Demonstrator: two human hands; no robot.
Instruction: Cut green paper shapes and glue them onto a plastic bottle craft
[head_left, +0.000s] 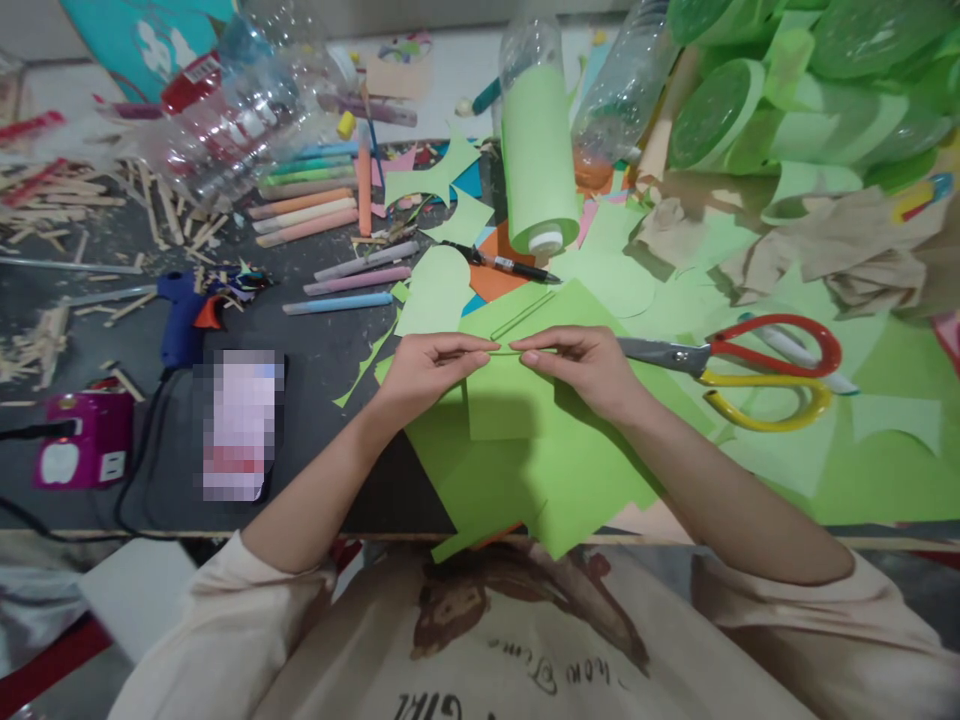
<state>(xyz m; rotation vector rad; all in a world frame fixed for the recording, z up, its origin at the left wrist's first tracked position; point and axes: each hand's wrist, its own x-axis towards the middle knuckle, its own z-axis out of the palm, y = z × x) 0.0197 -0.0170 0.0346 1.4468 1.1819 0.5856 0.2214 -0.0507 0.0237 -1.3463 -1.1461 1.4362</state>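
Note:
My left hand [431,372] and my right hand [589,368] each pinch the far edge of a small green paper piece [510,405] between thumb and fingers. That edge looks narrowly folded or rolled. Larger green paper sheets [465,490] lie beneath it. Just beyond my fingertips is a thin folded green strip [521,315]. Large scissors [679,355] with one red and one yellow handle lie beside my right hand, their blade tips hidden behind it. A black pen [517,265] rests on the paper scraps farther off.
A plastic bottle wrapped in green paper [538,150] lies beyond the pen. To the left are a blue glue gun [180,315], a phone [240,425], a purple power adapter [86,440] and several markers [307,210]. Crumpled brown paper [832,250] and green bottles [720,120] crowd the right.

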